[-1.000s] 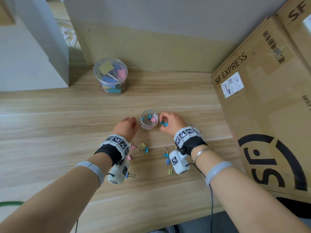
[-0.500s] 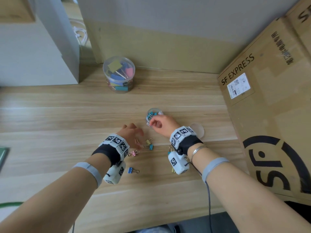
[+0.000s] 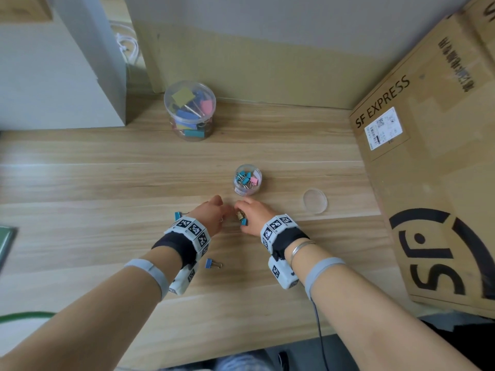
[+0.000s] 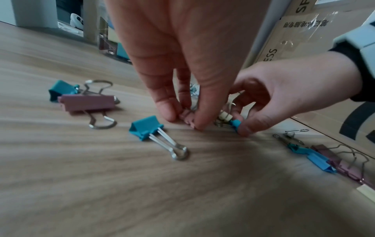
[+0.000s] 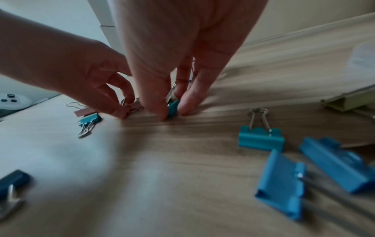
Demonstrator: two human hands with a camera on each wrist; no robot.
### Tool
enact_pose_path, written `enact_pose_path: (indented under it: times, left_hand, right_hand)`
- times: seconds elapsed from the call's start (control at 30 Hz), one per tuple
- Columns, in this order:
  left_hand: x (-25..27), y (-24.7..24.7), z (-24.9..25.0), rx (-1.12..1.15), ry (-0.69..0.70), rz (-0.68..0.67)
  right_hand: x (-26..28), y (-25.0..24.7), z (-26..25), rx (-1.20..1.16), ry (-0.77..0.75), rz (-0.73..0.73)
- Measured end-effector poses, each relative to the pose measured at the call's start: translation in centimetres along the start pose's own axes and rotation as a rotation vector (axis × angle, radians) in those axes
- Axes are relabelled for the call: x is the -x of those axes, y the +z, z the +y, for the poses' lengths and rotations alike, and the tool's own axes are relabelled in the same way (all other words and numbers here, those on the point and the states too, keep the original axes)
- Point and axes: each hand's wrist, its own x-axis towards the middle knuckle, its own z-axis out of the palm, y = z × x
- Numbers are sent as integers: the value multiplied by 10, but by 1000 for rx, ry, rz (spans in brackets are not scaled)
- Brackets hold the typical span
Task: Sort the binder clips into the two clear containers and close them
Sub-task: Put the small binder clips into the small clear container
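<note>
Head view: small binder clips are being picked up off the wooden table (image 3: 80, 183), close to the near edge. A tiny pink clip (image 4: 187, 117) is being pinched at the table top by the left hand (image 3: 211, 216), with the thumb and fingertips curled down onto it. Just to its right, a small teal clip (image 5: 172, 107) is being pinched by the right hand (image 3: 253, 216), and a pale yellow clip (image 4: 224, 116) is being held in the same fingers. Both hands are being kept low and almost touching, probably because the clips are tiny and lying close together.

The small clear container (image 3: 247, 179) is being left open just beyond the hands, so clips can be dropped in quickly. Some blue and pink clips are already lying inside it. Its round clear lid (image 3: 315, 200) is being kept to the right, out of the way.

More clips are lying loose beside the hands: a teal one (image 4: 146, 128) near the left hand, a blue one (image 3: 210, 263) nearer still, and bigger blue ones (image 5: 332, 163) on the right.

The big clear container (image 3: 189, 109) is standing far back, well apart from the hands, with large clips inside and its lid seemingly on. A cardboard box (image 3: 434, 170) is leaning along the right side.
</note>
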Motion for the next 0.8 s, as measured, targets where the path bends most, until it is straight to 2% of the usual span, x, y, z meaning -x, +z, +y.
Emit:
enact_pose_path:
  times: [0.13,0.43,0.57,0.7,0.8]
  left_hand:
    - [-2,1,4,4,-22,20]
    - [-6,3,2,-10,-12,21]
    - [-8,2,0,-3,-23,21]
    - [-7,-8,7,38,-5,74]
    - [-5,-30,15,92,24,182]
  right_hand:
    - [3,-2,2,-23,-11,35]
    - [5,-36,6,-247,-129,390]
    - [-5,-57,8,-324,-71,569]
    - [-14,-62,13,-256,-8,513]
    - [-6,-54,17,-237,-41,545]
